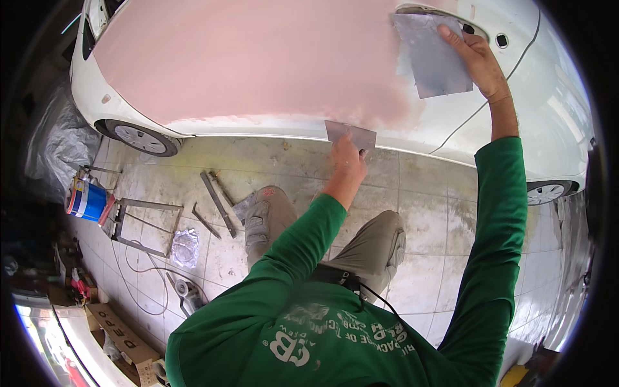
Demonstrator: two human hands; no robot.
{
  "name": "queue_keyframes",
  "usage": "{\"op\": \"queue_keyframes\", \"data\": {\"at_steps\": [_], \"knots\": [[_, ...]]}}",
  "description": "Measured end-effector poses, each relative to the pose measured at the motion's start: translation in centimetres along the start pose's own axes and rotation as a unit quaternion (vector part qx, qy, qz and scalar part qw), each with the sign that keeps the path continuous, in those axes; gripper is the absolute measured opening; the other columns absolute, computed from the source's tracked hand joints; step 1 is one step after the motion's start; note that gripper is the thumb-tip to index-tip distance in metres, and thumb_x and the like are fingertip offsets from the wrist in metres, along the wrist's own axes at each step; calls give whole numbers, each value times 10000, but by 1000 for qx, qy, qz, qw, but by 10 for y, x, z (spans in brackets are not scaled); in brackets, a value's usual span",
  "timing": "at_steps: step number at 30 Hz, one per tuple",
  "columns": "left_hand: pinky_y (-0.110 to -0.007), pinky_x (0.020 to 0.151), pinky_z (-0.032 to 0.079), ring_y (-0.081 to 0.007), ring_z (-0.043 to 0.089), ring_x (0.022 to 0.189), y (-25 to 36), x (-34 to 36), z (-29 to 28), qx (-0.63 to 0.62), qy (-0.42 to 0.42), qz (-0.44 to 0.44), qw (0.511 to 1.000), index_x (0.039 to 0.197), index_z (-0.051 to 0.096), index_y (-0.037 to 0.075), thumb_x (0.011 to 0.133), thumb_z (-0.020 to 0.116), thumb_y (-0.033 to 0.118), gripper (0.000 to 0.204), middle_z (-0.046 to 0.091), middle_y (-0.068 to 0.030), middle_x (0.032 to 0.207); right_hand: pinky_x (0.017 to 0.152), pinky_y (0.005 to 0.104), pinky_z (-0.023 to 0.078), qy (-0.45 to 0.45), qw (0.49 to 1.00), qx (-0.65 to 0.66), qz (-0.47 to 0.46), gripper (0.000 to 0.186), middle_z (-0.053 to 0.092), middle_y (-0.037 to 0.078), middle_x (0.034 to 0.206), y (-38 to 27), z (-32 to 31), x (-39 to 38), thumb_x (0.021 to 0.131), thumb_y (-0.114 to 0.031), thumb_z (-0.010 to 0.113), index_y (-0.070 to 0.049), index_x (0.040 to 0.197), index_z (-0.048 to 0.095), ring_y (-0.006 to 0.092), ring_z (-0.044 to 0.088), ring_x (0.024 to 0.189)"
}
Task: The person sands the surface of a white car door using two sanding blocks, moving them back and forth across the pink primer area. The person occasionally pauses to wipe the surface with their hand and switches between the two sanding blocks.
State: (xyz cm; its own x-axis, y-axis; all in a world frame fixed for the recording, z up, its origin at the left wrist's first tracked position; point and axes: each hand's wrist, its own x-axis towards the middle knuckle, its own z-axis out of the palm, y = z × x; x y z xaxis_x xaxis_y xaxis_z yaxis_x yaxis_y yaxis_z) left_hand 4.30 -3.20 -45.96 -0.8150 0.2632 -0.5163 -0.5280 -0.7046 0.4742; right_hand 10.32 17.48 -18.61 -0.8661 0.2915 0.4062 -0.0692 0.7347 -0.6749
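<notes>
A white car side (541,109) carries a broad pink coat (251,58). My left hand (348,158) grips a small dark grey rectangular plate (332,129) over the lower edge of that coat. At the upper right, my right hand (480,68) holds a larger grey flat sheet (432,71) near the door handle area, with the thumb on its face. Whether either piece touches the car is hard to tell.
My knees (380,238) are bent below the car on a tiled floor (425,271). Left lie a blue can (90,200), a metal frame (174,208), bars (219,203), crumpled foil (186,247), a hose and tool (188,293), plastic sheeting (48,148) and cardboard boxes (119,335).
</notes>
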Motion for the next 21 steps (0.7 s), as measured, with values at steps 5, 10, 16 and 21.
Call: {"op": "queue_keyframes", "data": {"at_steps": [5,10,16,21], "knots": [[-343,943,461,-180,553,1123,-25,-5,67,97,-74,127,984,1427,425,38,906,594,46,548,565,-71,1258,796,314,534,1,1000,-3,10,663,727,94,808,-4,1,3,905,-683,619,-45,994,775,174,692,745],[-339,913,442,-179,547,1088,-50,-31,16,110,-201,124,965,1423,419,46,882,608,32,573,564,-74,1265,800,318,528,8,1000,-17,11,662,725,100,810,-1,0,-3,909,-674,617,-38,993,777,184,692,762],[-435,866,482,-180,549,1100,9,17,-29,-16,-1,42,999,1211,526,92,885,622,95,340,558,-27,1205,766,250,476,14,1000,-2,20,605,687,35,829,2,-3,-1,932,-604,649,-17,1037,750,111,611,769],[-337,800,455,-151,557,972,16,0,32,7,-57,100,993,1230,524,82,858,606,33,385,578,-26,1135,780,248,474,34,999,-16,20,602,690,43,840,0,5,1,935,-598,648,-15,1040,752,113,614,779]]}}
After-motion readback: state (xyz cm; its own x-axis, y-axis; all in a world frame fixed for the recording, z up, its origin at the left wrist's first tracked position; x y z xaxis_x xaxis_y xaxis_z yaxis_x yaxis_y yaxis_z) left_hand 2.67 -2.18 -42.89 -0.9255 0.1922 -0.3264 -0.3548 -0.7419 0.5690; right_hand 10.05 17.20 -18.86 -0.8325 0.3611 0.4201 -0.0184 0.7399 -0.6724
